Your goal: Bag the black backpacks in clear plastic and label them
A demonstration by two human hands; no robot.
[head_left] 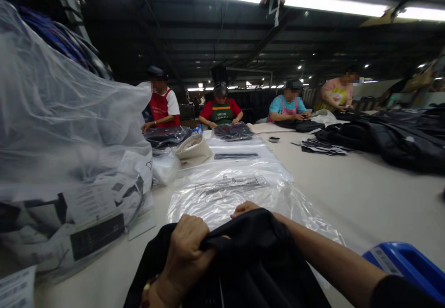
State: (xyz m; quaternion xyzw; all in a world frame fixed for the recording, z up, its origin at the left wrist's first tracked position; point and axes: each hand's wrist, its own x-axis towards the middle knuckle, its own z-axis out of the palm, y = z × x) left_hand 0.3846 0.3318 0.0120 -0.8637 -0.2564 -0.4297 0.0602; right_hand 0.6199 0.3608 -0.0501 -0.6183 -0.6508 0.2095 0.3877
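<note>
Gripping black fabric (245,257), my left hand (184,248) clamps a fold; my right hand (246,207) lies behind it, grip hidden. Handling appears midway: the fabric between them gathered, neither flat nor covered, clear plastic bags (212,201) on the desk (351,192) just beyond.

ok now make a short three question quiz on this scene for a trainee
1. True or false: the left hand grips the soft black fabric item.
2. Which is at the picture's lower right? A) beige fabric item B) blue plastic object C) large translucent plastic bag
3. What colour is the leftmost cloth apron?

Key: 1. true; 2. B; 3. red
</note>
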